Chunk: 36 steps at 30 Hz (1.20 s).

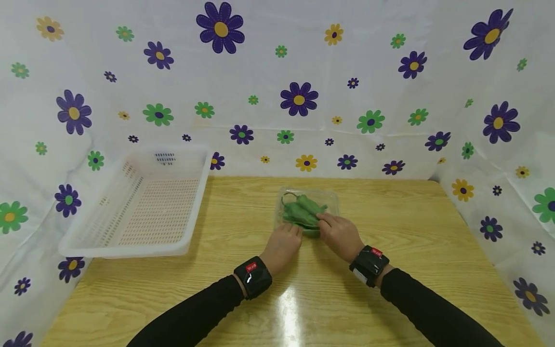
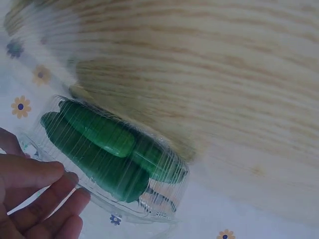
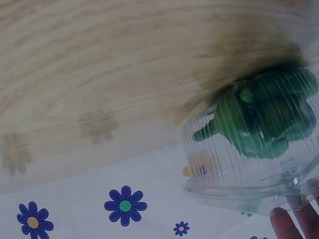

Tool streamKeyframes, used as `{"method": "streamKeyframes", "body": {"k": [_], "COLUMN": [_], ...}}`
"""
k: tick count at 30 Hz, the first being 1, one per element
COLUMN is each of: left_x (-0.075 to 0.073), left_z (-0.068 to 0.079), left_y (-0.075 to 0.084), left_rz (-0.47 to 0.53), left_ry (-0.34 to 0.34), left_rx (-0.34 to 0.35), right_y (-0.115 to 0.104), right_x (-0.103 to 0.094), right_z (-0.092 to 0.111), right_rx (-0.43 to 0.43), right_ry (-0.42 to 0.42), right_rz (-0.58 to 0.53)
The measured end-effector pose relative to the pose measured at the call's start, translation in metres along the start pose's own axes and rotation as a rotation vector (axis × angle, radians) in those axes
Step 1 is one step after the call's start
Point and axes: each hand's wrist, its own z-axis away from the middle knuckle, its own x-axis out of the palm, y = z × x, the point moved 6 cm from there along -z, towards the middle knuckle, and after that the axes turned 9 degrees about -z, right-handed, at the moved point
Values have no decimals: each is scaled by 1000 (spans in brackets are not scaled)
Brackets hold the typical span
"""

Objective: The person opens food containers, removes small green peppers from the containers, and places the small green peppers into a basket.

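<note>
A clear plastic container (image 1: 334,198) stands on the table with several green peppers (image 1: 301,210) in it, some with thin stems. Its ribbed see-through wall shows the long peppers (image 2: 94,159) in the left wrist view. My left hand (image 1: 284,245) pinches the container's near left rim between thumb and fingers. At the near right edge, my right hand (image 1: 341,236) grips the rim, its fingertips close to the peppers. In the right wrist view the right fingers (image 3: 294,221) show at the rim, partly behind clear plastic; the right thumb is hidden there.
A large white perforated basket (image 1: 195,212) stands at the left of the wooden table (image 1: 390,217). Behind and on both sides hangs a white flower-patterned cloth (image 1: 260,67). Each wrist wears a black strap (image 1: 253,278).
</note>
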Motion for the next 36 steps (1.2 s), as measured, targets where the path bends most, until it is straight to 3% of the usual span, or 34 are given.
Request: {"method": "streamKeyframes", "body": {"k": [12, 17, 24, 31, 36], "left_x": [7, 6, -2, -2, -3], "left_z": [-5, -6, -5, -3, 0], "left_y": [-2, -2, -3, -7, -7], "left_rz": [119, 158, 192, 244, 268], "left_ry": [-56, -62, -56, -131, -118], "left_rx": [59, 70, 83, 97, 90], "right_y": [0, -3, 2, 25, 32], "right_x": [5, 4, -7, -36, -41], "right_z": [2, 2, -10, -44, -48], "right_rx": [79, 100, 68, 81, 97], "right_ry": [-126, -129, -194, -162, -73], "right_rz": [78, 110, 118, 68, 102]}}
